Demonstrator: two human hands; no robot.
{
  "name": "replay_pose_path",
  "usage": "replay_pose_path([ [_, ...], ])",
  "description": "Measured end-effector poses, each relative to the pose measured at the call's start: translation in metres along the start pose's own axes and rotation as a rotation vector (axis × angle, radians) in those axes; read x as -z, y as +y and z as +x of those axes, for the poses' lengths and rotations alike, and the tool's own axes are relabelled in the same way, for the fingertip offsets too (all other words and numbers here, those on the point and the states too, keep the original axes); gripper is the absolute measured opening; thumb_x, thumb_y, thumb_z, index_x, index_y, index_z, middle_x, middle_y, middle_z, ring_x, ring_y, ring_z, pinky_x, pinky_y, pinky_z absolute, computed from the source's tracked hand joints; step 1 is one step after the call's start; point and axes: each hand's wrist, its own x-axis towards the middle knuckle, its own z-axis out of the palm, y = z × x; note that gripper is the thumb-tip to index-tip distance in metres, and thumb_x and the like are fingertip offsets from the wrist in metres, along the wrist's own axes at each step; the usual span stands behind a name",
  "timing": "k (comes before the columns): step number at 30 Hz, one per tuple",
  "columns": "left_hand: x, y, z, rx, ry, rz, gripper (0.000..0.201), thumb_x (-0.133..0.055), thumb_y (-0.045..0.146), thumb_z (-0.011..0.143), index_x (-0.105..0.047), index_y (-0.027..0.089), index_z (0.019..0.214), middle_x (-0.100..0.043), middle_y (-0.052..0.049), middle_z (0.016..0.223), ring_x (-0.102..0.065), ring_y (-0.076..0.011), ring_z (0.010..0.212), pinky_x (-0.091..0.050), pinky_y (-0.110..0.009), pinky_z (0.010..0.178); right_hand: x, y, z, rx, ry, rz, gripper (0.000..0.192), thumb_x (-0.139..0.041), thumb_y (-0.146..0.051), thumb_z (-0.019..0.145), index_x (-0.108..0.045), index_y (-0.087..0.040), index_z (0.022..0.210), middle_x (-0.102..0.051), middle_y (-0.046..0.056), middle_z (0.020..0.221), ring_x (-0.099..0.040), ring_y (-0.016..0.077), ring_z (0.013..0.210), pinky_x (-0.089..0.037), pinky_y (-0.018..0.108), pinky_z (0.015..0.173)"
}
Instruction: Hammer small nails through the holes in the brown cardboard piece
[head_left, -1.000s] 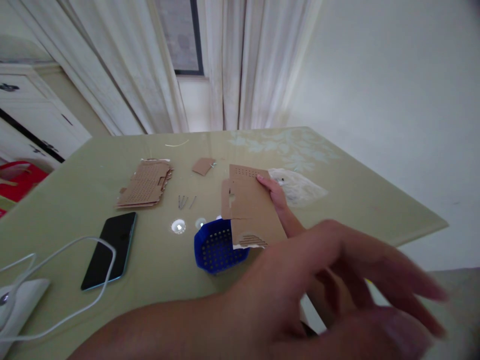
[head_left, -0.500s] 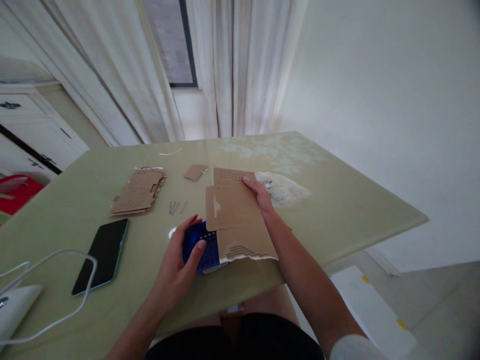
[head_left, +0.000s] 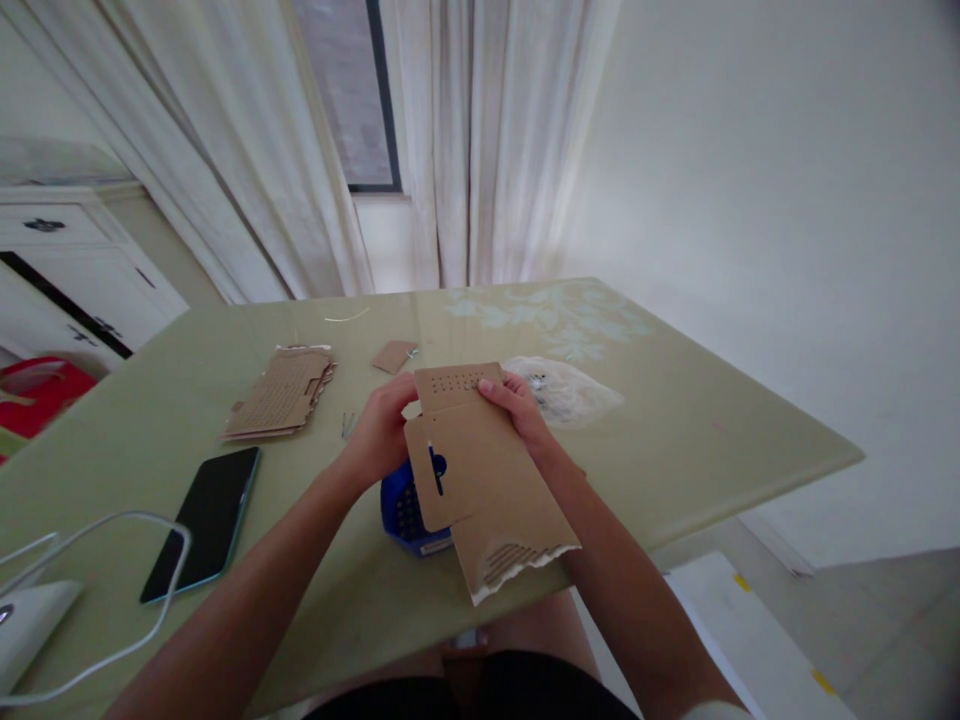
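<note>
Both of my hands hold one brown cardboard piece (head_left: 480, 480) above the near edge of the green table (head_left: 712, 430). My left hand (head_left: 384, 430) grips its upper left edge. On its upper right edge, near a row of punched holes, sits my right hand (head_left: 517, 405). The piece has a torn, corrugated lower end and a small slot. Under it stands a blue perforated basket (head_left: 401, 505), mostly hidden by the cardboard.
A stack of perforated cardboard pieces (head_left: 281, 395) and a small cardboard scrap (head_left: 394, 355) lie further back. A black phone (head_left: 204, 520) and a white cable (head_left: 112, 560) lie at the left. A clear plastic bag (head_left: 566, 390) is right of my hands. Small nails (head_left: 348, 424) lie mid-table.
My left hand left the blue basket and took hold of the cardboard's left edge. The cardboard came up off the basket and nearer to me, tilted.
</note>
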Motion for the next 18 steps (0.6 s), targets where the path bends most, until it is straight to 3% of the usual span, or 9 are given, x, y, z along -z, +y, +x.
replay_pose_path([
  [7,-0.005,-0.011,0.013,-0.173,-0.028,0.029,0.030,-0.064,0.037,0.099,-0.079,0.022,0.078,-0.072,-0.007,0.073,-0.065,-0.0239,0.077,-0.054,-0.037,0.074,0.002,0.001,-0.001,-0.020,0.009,0.010,0.047,-0.101,-0.051,0.063,-0.080,-0.018,0.089,-0.079,0.005,0.074,-0.074,0.0197,0.060,-0.060,0.028,0.059],
  [18,-0.010,-0.018,0.014,-0.220,0.056,0.034,0.022,-0.060,0.021,0.094,-0.071,0.022,0.076,-0.071,-0.006,0.079,-0.059,-0.0235,0.077,-0.045,-0.037,0.071,0.001,-0.002,-0.007,-0.047,-0.025,0.006,0.038,-0.099,-0.047,0.069,-0.080,-0.020,0.089,-0.081,0.005,0.080,-0.074,0.0190,0.063,-0.062,0.030,0.064],
])
